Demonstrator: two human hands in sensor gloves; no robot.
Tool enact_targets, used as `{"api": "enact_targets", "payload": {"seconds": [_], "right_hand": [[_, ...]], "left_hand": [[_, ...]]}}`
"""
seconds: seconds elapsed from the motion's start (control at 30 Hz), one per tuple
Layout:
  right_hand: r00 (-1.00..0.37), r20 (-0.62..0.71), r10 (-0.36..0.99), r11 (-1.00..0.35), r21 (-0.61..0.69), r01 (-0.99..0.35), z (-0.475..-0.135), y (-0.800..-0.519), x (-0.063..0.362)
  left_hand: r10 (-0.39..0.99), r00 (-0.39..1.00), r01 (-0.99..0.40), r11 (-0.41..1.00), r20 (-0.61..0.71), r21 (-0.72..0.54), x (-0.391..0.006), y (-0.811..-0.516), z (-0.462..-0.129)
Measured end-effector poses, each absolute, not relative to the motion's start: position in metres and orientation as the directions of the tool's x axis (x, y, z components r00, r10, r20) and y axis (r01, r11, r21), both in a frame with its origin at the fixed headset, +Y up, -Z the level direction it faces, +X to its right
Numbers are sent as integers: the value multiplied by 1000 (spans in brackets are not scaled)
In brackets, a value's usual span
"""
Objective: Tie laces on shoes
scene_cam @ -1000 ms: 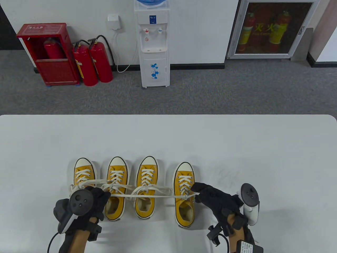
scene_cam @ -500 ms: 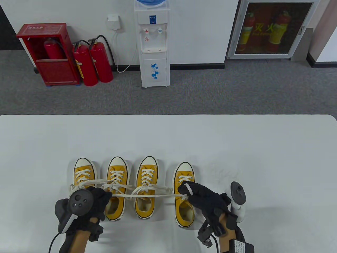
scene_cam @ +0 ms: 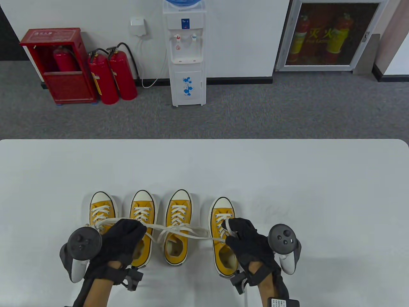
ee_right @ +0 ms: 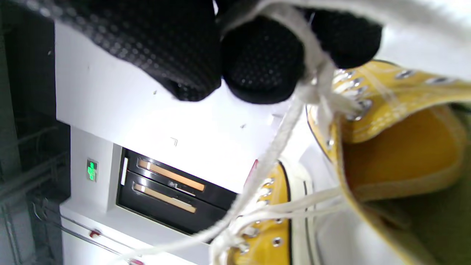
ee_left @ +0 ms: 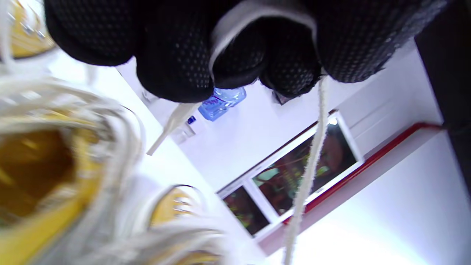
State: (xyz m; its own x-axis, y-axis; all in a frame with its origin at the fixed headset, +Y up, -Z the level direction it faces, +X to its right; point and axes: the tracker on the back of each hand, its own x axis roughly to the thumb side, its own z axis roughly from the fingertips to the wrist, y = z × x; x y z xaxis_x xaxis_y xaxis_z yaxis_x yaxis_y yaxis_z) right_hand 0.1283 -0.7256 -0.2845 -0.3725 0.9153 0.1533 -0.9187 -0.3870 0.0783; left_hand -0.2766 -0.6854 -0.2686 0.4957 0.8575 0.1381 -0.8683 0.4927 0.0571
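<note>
While the white lace (scene_cam: 179, 231) stretches taut across the row of four yellow shoes on the counter (scene_cam: 204, 166), each end is pinched in a gloved hand: the left hand (scene_cam: 119, 241) grips it over the second shoe (scene_cam: 142, 211) from the left, the right hand (scene_cam: 247, 238) holds it at the eyelets of the rightmost shoe (scene_cam: 220, 217). In the left wrist view the lace loops between the clenched fingers (ee_left: 176, 70), its tip poking out below
</note>
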Motion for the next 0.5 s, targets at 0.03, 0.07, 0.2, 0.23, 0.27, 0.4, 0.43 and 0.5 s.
{"api": "enact_targets", "payload": {"seconds": [0.03, 0.07, 0.2, 0.23, 0.27, 0.4, 0.43, 0.5], "right_hand": [[-414, 155, 897, -427, 67, -902, -284, -725, 126], [-453, 166, 876, -466, 53, -883, -284, -724, 124], [-512, 156, 845, -525, 54, -849, -284, -724, 119], [-527, 152, 836, -540, 63, -839, -284, -725, 117], [-543, 152, 826, -556, 65, -828, -285, -726, 116], [-578, 160, 801, -594, 91, -799, -285, -727, 110], [-593, 160, 789, -610, 100, -786, -285, -727, 108], [-619, 168, 767, -638, 108, -762, -284, -728, 105]], "left_hand": [[878, 457, -889, 456, 144, 42, -275, -682, -269], [898, 412, -910, 414, 154, 24, -273, -677, -268], [926, 323, -939, 339, 197, -50, -262, -663, -266], [929, 309, -943, 328, 204, -64, -259, -660, -266], [934, 285, -946, 310, 217, -90, -254, -657, -265], [947, 219, -951, 262, 237, -166, -237, -650, -265], [950, 201, -951, 248, 239, -184, -232, -648, -265], [956, 168, -951, 222, 242, -217, -223, -646, -266]]}}
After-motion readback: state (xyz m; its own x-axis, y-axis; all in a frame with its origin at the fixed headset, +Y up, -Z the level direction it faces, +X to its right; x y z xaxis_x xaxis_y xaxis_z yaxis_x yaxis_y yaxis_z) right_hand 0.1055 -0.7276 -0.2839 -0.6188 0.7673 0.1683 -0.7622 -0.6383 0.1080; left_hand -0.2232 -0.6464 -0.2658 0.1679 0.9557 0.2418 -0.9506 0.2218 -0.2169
